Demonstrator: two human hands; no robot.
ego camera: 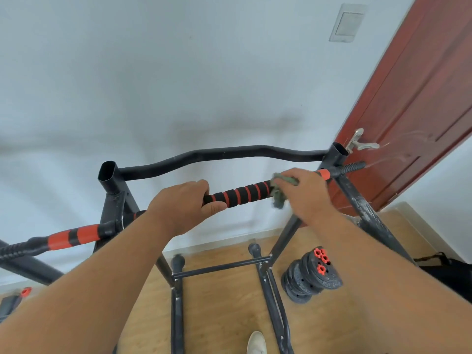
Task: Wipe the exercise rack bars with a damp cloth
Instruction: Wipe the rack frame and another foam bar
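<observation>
A black metal exercise rack (219,155) stands against the white wall. A black bar with red stripes and foam padding (241,194) lies across its uprights. My left hand (182,206) grips the bar at its left part. My right hand (304,194) presses a crumpled green cloth (279,192) around the bar toward its right end, near the orange collar (324,174). Part of the cloth hangs below the bar; the rest is under my fingers.
A stack of black weight plates with orange nuts (310,275) sits on the wooden floor at the right. A red-brown door with a metal handle (360,141) is close behind the rack's right upright. A black bag (447,269) lies at far right. A white shoe (256,342) shows below.
</observation>
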